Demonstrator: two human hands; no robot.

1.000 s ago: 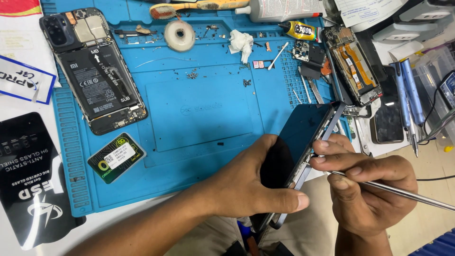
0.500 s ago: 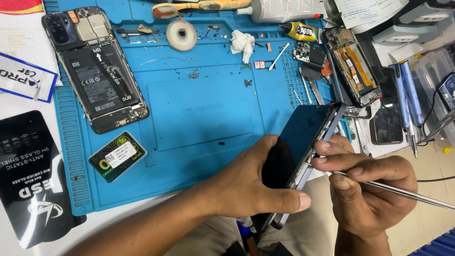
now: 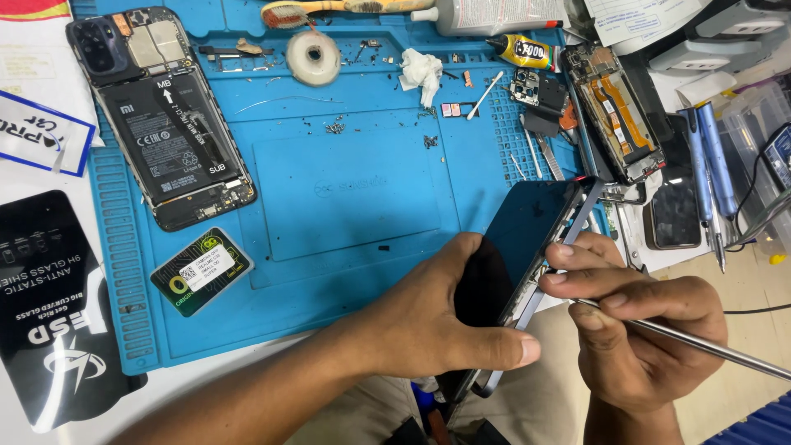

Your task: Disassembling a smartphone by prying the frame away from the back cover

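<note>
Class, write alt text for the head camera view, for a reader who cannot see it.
A person's left hand grips a dark phone tilted on edge, while the right hand holds a thin metal tool against its side frame. Behind lies a blue repair mat bearing an opened phone with its battery exposed, a tape roll and a glue tube.

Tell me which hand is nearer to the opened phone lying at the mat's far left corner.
Left. The left hand, holding the dark phone, lies closer to the opened phone; the right hand, with its metal tool, is beyond it.
</note>
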